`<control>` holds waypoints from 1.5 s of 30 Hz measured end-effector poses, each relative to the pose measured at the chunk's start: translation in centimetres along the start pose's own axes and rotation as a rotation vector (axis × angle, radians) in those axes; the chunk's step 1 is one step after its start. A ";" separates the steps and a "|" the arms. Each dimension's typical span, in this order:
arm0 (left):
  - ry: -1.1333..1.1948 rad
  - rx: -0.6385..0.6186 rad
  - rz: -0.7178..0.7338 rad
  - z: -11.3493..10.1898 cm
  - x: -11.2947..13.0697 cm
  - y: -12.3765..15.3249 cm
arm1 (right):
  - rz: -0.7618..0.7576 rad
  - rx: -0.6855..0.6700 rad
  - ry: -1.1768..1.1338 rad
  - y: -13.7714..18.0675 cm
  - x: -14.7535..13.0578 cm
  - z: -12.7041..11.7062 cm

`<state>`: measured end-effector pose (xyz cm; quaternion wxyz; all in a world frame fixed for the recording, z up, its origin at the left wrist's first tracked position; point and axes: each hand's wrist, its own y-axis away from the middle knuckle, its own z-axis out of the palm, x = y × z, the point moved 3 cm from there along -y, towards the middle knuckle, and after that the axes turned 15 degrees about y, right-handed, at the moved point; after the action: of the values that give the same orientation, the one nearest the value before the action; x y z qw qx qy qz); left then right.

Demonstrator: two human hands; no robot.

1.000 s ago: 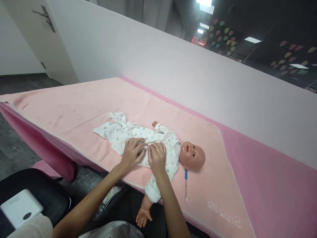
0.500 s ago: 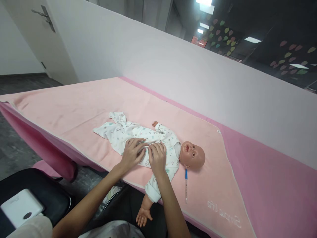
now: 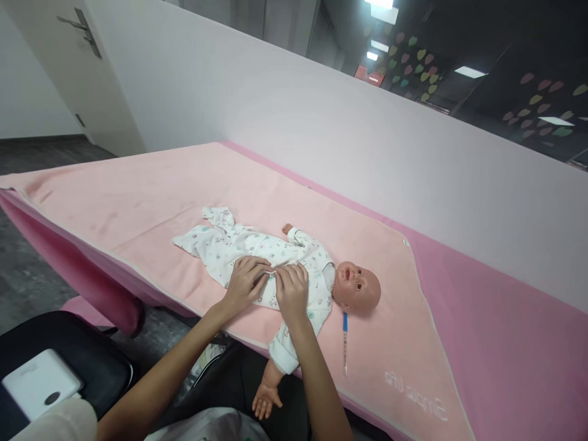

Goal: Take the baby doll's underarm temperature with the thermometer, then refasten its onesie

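A baby doll (image 3: pixel 357 288) lies on its back, head to the right, dressed in a white printed romper (image 3: pixel 215 247). Over its belly, my left hand (image 3: pixel 248 282) pinches the front edge of the romper. Close beside it, my right hand (image 3: pixel 292 286) grips the same edge nearer the chest, fingertips bent down. A short strip of the edge shows between my two hands; any fastener under my fingers is hidden. One doll arm hangs over the table's near edge by my right forearm. A thermometer (image 3: pixel 345 344) with a blue end lies below the doll's head.
A pink blanket (image 3: pixel 151 184) with "Simple life" lettering covers the table, over a darker pink cloth (image 3: pixel 519 331). Behind stands a white wall (image 3: pixel 294 110) with a dark window above. At lower left, a black chair (image 3: pixel 105 355) holds a white device (image 3: pixel 41 384).
Both hands stay at the romper's front with only slight finger movement. My left fingers have shifted a little, and more of the edge shows between my hands. The doll lies as before.
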<state>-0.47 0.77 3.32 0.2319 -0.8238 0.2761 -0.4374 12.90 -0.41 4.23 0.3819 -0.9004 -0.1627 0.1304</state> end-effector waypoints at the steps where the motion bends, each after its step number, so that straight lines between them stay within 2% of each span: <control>1: 0.011 0.001 -0.003 0.0 0.0 0.0 | -0.002 -0.004 0.000 0.0 0.0 0.0; 10: 0.088 0.080 -0.024 -0.3 0.2 0.1 | 0.044 0.058 -0.052 0.2 0.2 -0.3; 22: 0.102 0.391 -0.278 -0.8 -0.8 0.6 | 0.101 0.119 -0.081 0.3 0.3 -0.6; 24: 0.045 0.449 -0.287 -1.1 -0.9 0.7 | 0.102 0.133 -0.081 0.3 0.3 -0.6; 26: -0.048 0.489 -0.228 -1.3 -0.8 0.7 | 0.101 0.142 -0.079 0.3 0.4 -0.6; 29: -0.135 0.433 -0.044 -1.1 -0.2 0.7 | 0.096 0.124 -0.072 0.3 0.3 -0.5; 32: -0.105 0.232 0.117 -0.2 0.5 0.6 | 0.084 0.087 -0.059 0.3 0.3 -0.5; 35: -0.043 0.064 0.141 0.5 0.8 0.3 | 0.069 0.068 -0.049 0.3 0.2 -0.5; 37: -0.002 0.038 0.105 0.5 0.7 0.2 | 0.062 0.064 -0.045 0.3 0.2 -0.5; 45: 0.061 0.087 0.053 0.3 0.4 0.2 | 0.093 0.042 0.002 0.3 0.2 -0.5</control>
<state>-0.15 0.41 3.26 0.2703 -0.7918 0.2854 -0.4676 13.34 -0.81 4.33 0.3942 -0.8990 -0.1175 0.1503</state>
